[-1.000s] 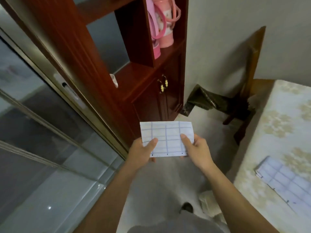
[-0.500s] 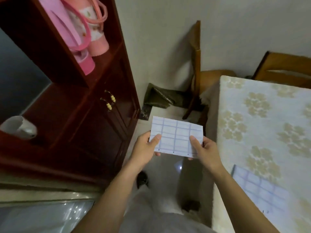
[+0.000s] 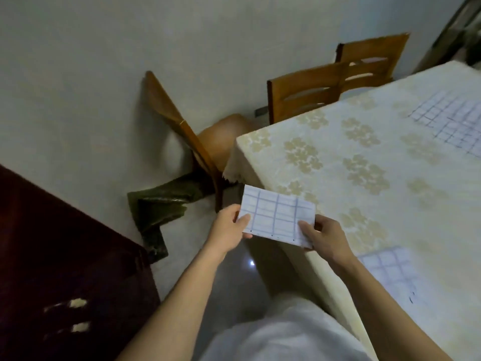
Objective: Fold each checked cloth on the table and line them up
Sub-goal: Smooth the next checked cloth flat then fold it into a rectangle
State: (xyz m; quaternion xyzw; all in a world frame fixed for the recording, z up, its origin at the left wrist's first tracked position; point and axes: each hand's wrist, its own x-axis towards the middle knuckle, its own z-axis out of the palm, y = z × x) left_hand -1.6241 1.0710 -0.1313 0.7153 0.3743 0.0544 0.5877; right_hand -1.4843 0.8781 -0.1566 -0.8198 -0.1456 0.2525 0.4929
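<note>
Both hands hold one folded cloth [image 3: 276, 215] in the air, just off the table's [image 3: 406, 204] near corner and partly over its edge, not yet set down. Left hand [image 3: 227, 229] pinches the left short end, thumb on top, fingers behind. Right hand [image 3: 325, 235] pinches the lower right corner the same way. Grip is narrow on both, closed on cloth. The cloth is a small flat rectangle, white with a blue-purple check, layers stacked, edges fairly square, with small dark marks along the bottom edge. It looks thin and floppy, so it probably opens if one end is let go. Step in hand is likely placing. Best to keep both pinches until the cloth is flat on the table, lower it level, put the long edge parallel to the near cloth [image 3: 385, 267] that lies flat by the right forearm, leave it just beside and not overlapping, then release and press the fold. The far cloth [image 3: 450, 118] lies spread out and looks unfolded, so the task is not finished. The view is blurred at the edges and the exact layer count cannot be told.
</note>
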